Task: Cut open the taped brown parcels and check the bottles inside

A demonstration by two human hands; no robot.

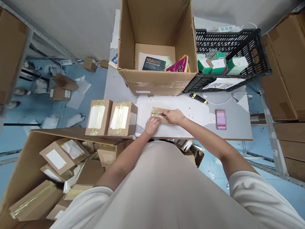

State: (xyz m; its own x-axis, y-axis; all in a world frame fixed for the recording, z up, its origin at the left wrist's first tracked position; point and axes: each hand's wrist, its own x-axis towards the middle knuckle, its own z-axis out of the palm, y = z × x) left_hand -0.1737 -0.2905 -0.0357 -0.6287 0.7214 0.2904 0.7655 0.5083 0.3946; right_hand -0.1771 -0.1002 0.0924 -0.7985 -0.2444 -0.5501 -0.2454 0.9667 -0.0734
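- The parcel (157, 110) lay on the table (234, 127), between the box (156, 79) and the person's body, both hands on it.
- The left hand (152, 126) rested over its near edge, fingers side by side; whether they pinched the card or only pressed it, I could not tell.
- The right hand (175, 116) was closed round a cutter (162, 114), red near the tip, which lay along the taped top.
- The parcel looked thin and light, its card fairly stiff but likely to bend if pressed mid-face; the glossy tape seemed the slippery part.
- Its card edges and corners looked the best hold, clear of the blade.
- The right fist hid the cutter's handle, and the hands covered much of the parcel's near and right parts.
- The blade was too small to make out, and the parcel's contents were out of sight.
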